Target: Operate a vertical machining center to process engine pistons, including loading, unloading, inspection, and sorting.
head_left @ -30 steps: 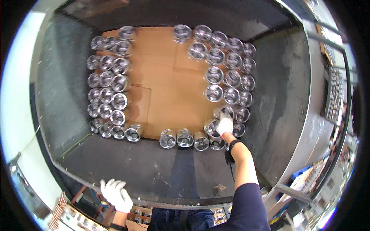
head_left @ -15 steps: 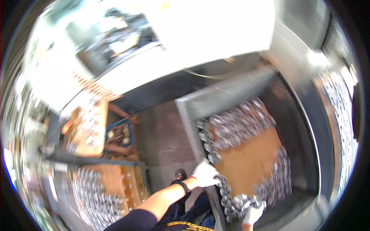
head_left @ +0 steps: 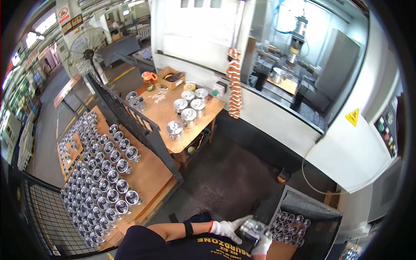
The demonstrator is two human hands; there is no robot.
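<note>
Both hands wear white gloves and meet low in front of my body, around a shiny round metal part [head_left: 253, 229]. My left hand [head_left: 227, 229] wraps the part's left side, thumb and fingers on either side of it. My right hand [head_left: 262, 246] grips it from the right and below; some of its fingers are hidden behind the part. Just to the right stands a dark metal bin [head_left: 299, 200], with rows of similar shiny parts [head_left: 289, 227] on a brown sheet inside.
A wooden table [head_left: 158, 112] at centre-left carries several metal parts [head_left: 189, 116], a cardboard box [head_left: 170, 79] and an orange-lidded jar [head_left: 149, 80]. Many more parts [head_left: 104, 186] cover a mesh-sided pallet at left. Ahead stands a white machine [head_left: 277, 115] with an open bay; a cable [head_left: 305, 173] hangs from it.
The view has swung left, bringing the table, pallet and machine into sight. My hands have left the bin, where they were apart over the rows, and now come together on one metal part.
</note>
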